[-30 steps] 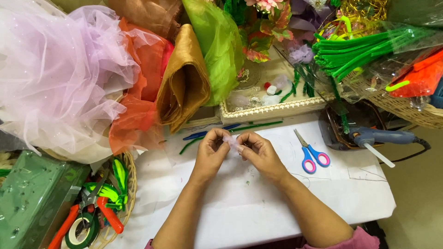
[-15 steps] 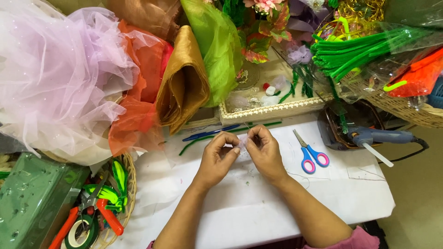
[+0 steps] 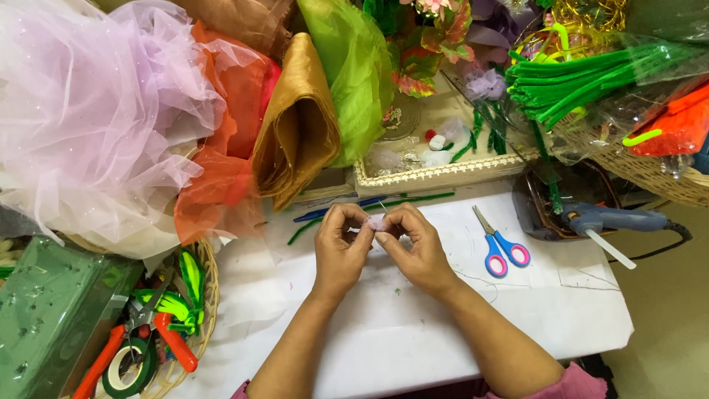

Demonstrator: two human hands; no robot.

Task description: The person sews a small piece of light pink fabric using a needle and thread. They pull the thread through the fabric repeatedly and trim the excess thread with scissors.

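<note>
My left hand (image 3: 341, 247) and my right hand (image 3: 413, 247) meet over the white table (image 3: 413, 340), fingertips curled in tight toward each other. Between them I pinch a small pale lilac tuft (image 3: 376, 222), soft and gauzy, which peeks out just above my thumbs; both hands close on it, the left from its left side, the right from its right, with no gap showing between the fingers and the tuft. A thin wire end (image 3: 382, 207) sticks up out of it, though I cannot tell which fingers grip that part.

Just beyond my knuckles a green pipe cleaner (image 3: 413, 199) and a blue pen (image 3: 325, 213) lie on the table near the gold-edged tray (image 3: 443, 174). Blue-and-pink scissors (image 3: 499, 246) lie to the right of my right hand, apart from it, and a blue glue gun (image 3: 605, 221) rests further right. To my left, heaps of lilac tulle (image 3: 96, 118), orange fabric (image 3: 229, 140) and golden satin (image 3: 295, 133) crowd the table's edge, with a wicker basket (image 3: 210, 295) of tools below them
</note>
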